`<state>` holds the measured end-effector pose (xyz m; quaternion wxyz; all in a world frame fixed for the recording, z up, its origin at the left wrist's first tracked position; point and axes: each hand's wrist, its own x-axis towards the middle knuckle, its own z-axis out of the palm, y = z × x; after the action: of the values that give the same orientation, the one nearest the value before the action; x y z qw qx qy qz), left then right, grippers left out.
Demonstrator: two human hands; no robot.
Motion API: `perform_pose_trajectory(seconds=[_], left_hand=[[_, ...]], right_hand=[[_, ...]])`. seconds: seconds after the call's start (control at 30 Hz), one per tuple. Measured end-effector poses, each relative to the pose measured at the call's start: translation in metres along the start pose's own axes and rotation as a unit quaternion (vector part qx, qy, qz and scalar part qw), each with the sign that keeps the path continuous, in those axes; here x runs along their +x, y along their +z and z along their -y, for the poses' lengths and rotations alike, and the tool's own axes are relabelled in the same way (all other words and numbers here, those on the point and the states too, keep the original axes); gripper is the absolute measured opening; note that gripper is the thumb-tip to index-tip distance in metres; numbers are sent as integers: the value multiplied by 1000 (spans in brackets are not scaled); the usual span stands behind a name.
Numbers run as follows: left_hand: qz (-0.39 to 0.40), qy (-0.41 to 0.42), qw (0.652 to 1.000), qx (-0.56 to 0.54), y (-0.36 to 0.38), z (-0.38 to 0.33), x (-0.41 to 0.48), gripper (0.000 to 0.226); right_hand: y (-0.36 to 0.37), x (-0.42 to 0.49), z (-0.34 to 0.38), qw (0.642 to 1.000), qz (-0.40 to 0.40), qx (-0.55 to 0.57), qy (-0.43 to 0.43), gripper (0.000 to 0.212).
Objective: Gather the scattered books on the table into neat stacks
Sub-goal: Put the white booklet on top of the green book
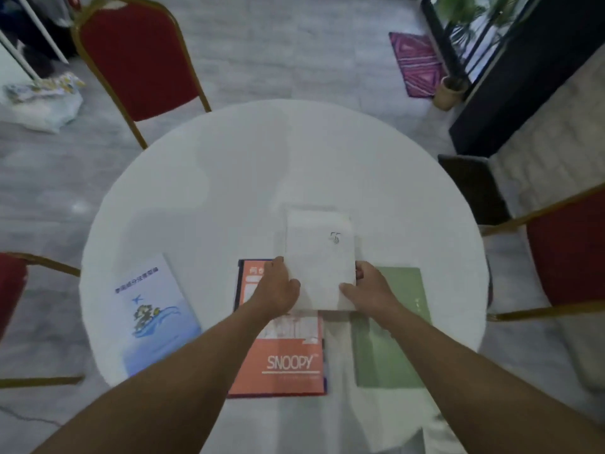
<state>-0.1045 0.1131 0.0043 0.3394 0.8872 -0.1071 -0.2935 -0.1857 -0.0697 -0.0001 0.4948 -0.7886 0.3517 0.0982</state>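
A white book (319, 253) with a small dark logo is held at its near end by both hands, over the round white table (229, 178). My left hand (278, 290) grips its left edge and my right hand (370, 290) grips its right edge. Under its near end lies an orange book (288, 362) marked SNOOPY, on top of a dark blue one. A green book (389, 342) lies to the right, partly under my right hand. A pale blue book (154, 312) with a wave picture lies apart at the left.
Red chairs with gold frames stand at the far left (137, 57), the near left (13, 283) and the right (566, 253). A dark cabinet (523, 77) and a potted plant (450, 91) are at the far right. A plastic bag (42, 99) lies on the floor.
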Motion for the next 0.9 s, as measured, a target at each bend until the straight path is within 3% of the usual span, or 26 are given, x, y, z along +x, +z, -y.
perform_pose_trajectory(seconds=[0.27,0.37,0.5,0.57,0.73,0.9], left_hand=[[109,40,988,101,91,-45,-19,44],[154,30,977,147,117,-51,-29,56],[160,27,970,182,132,-56,-35,53],[156,36,964,211,132,-58,-35,52],[149,47,955,253,134,-62,-38,75],[144,52,954,257,135,-64,-42,89]], right_hand=[[-67,-35,-87,997,-42,-52,45,41],[-81,-41,-111,995,-36,-75,55,44],[-92,-39,-126,990,-54,-119,61,47],[-92,-37,-127,987,-61,-133,64,57],[-80,-34,-128,984,-37,-165,52,97],[-84,-29,-130,979,-11,-195,53,102]])
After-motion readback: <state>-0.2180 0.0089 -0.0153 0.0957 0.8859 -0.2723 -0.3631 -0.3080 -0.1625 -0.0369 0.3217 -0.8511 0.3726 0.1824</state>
